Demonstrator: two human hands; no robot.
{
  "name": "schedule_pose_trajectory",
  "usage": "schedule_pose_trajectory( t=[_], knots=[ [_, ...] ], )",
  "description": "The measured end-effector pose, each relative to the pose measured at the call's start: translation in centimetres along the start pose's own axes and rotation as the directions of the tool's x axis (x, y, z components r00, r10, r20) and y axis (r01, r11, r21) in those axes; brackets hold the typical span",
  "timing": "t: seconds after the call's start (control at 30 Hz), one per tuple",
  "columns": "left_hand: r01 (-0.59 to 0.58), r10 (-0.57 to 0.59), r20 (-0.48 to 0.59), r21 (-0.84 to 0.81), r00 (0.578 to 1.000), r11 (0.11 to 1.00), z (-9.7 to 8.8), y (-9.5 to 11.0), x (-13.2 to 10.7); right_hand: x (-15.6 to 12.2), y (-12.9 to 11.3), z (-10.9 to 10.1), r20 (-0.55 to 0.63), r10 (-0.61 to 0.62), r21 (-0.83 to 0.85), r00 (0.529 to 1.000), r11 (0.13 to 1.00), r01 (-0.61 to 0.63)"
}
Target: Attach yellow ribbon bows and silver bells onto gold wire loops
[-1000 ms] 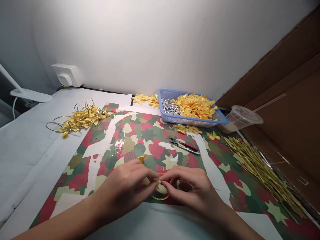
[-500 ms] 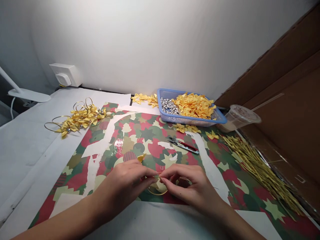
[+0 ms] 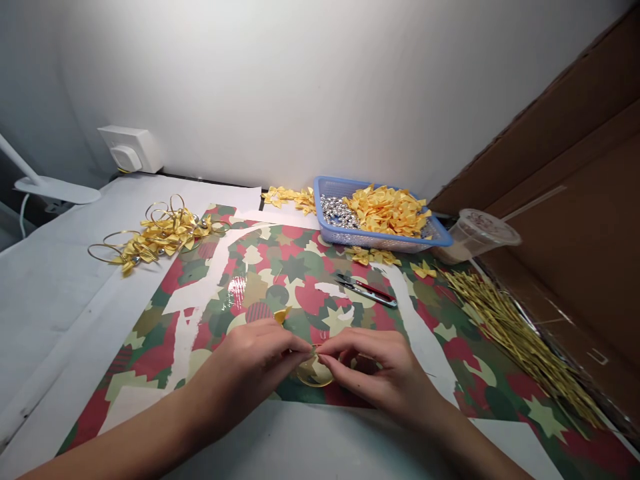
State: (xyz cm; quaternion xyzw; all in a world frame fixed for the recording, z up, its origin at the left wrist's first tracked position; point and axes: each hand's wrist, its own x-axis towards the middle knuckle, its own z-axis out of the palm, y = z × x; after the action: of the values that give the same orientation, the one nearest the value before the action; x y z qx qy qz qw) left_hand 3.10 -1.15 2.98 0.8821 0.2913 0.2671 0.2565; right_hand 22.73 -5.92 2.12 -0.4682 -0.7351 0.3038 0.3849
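My left hand and my right hand meet at the middle of the patterned paper mat. Their fingertips pinch a thin gold loop at its top, where a small twist shows. The lower part of the loop hangs below the fingers, and part of it is hidden by them. A single yellow satin bow lies just beyond my left hand's knuckles, apparently apart from the loop.
A blue plastic basket holds silver beads and yellow bows. Gold-looped bows lie heaped at left. Red-handled thread snips lie on the mat. Gold wire strands spread right, below a plastic cup.
My hands have drawn slightly closer together, and the gold loop looks narrower beneath my fingertips. The whole view has shifted very slightly.
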Motion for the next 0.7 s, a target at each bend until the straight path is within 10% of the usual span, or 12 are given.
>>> schedule_pose_trajectory(
  t=[0.7],
  knots=[
    [0.060,-0.059,0.032,-0.037,0.998,0.998,0.05,-0.06,-0.09,0.05,0.09,0.09,-0.038,-0.177,-0.136,0.983,0.976,0.170]
  ],
)
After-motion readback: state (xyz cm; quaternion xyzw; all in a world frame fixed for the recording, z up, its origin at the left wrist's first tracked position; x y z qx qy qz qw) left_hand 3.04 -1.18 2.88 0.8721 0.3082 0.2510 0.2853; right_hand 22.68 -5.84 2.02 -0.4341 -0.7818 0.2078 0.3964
